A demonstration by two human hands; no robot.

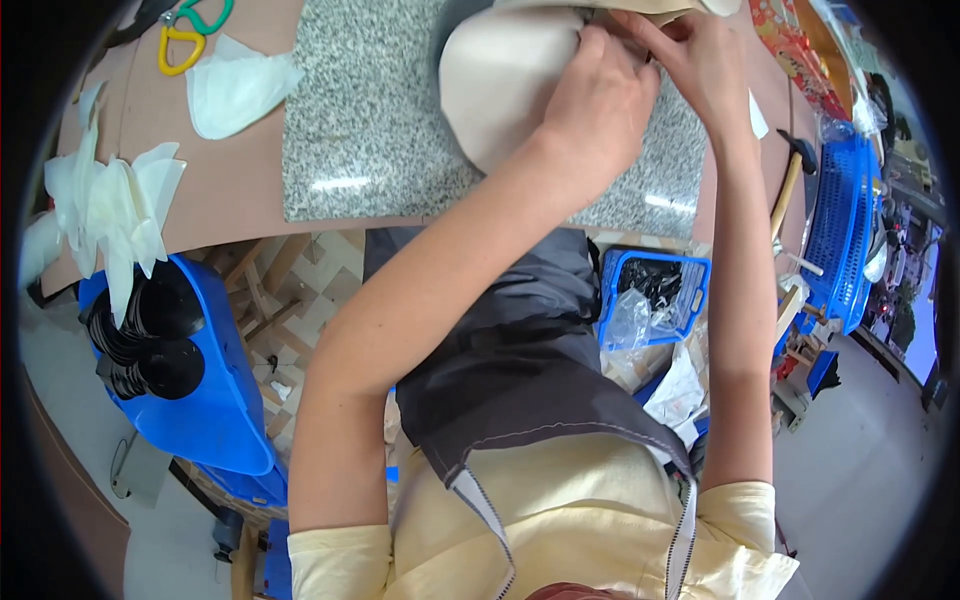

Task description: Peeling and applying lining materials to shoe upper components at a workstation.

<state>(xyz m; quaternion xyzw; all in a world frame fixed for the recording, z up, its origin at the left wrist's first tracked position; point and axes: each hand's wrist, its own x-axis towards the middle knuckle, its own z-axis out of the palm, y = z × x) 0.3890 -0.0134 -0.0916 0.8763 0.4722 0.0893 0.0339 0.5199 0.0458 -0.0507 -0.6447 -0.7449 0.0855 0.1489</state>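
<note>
Head view looks down on both hands working at the far edge of a speckled granite slab (pixel 360 120) that lies on a brown tabletop (pixel 230 190). A rounded piece of beige material (pixel 500 80) rests on the slab, far and centre. The left hand (pixel 600 100) presses down on its right part, fingers curled shut over the edge — pinching it, as far as can be seen. The right hand (pixel 700 65) sits just beside, touching the left, its fingers closed on the same edge; what lies under the fingertips is hidden. To the far left lie yellow and green scissors (pixel 190 30) and a white cut piece (pixel 235 90); more white pieces (pixel 110 205) hang at the left table edge above a blue bin (pixel 215 400) holding black discs (pixel 150 330). A hammer (pixel 790 180) lies at the right, near a blue basket (pixel 840 230) — and a small blue tray (pixel 655 295) sits below the table.
</note>
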